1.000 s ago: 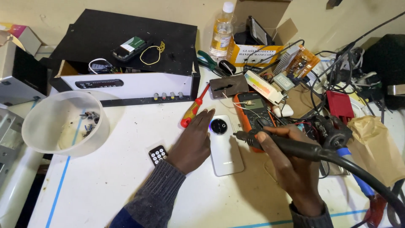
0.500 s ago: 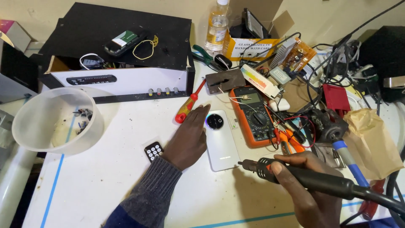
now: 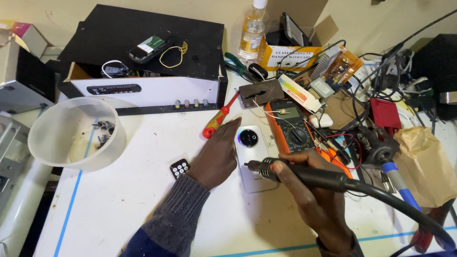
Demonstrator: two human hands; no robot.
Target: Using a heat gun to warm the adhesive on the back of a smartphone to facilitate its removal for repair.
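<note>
A white phone [image 3: 255, 157] lies face down on the white table [image 3: 119, 200], its round black camera ring toward the far end. My left hand [image 3: 216, 154] rests flat against the phone's left edge, fingers together, steadying it. My right hand [image 3: 312, 190] is closed around a black hot-air tool [image 3: 304, 175] with a thick black hose; its metal nozzle points left and hovers just over the middle of the phone's back.
An orange multimeter [image 3: 291, 131] lies just right of the phone, a red screwdriver [image 3: 219, 116] to its upper left, a small black keypad remote [image 3: 180, 167] by my left wrist. A translucent bowl [image 3: 76, 133] with small parts sits at left. Cables and tools crowd the right side.
My right hand has brought the hot-air tool left and up, so the nozzle now sits over the phone's back. My left hand has stayed on the phone.
</note>
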